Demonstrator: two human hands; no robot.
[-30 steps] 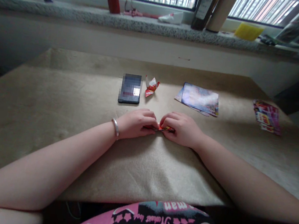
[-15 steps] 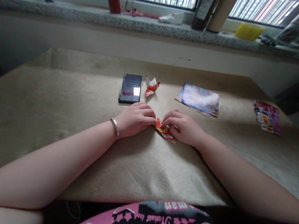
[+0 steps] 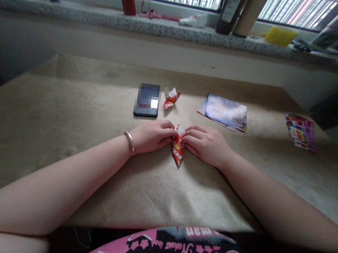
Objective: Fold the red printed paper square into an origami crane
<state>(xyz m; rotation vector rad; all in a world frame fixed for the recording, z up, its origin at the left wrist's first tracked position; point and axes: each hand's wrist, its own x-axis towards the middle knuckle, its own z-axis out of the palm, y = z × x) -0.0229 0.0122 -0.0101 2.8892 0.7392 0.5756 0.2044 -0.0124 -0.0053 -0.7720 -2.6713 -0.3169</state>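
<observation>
A narrow folded strip of red-and-white printed paper [image 3: 178, 145] stands between my hands, its point aimed toward me. My left hand [image 3: 151, 136] presses its fingertips on the paper's left side, and a silver bangle [image 3: 129, 140] circles that wrist. From the other side, my right hand [image 3: 205, 145] holds it with curled fingers. Farther off, a small folded paper figure [image 3: 171, 98] in the same red and white sits beside a dark phone [image 3: 147, 100] with a blurred screen. Part of the strip is hidden by my fingers.
A beige felt-like cover [image 3: 65, 103] spreads over the table. A stack of photo cards [image 3: 225, 112] lies to the right, with a pink printed leaflet [image 3: 302, 132] farther right. Along the window's stone sill [image 3: 139, 21] stand a red cup, a dark bottle and a yellow sponge.
The folded paper has turned from lying crosswise to pointing toward me. My hands have shifted their hold and now grip it higher, leaving its lower tip showing.
</observation>
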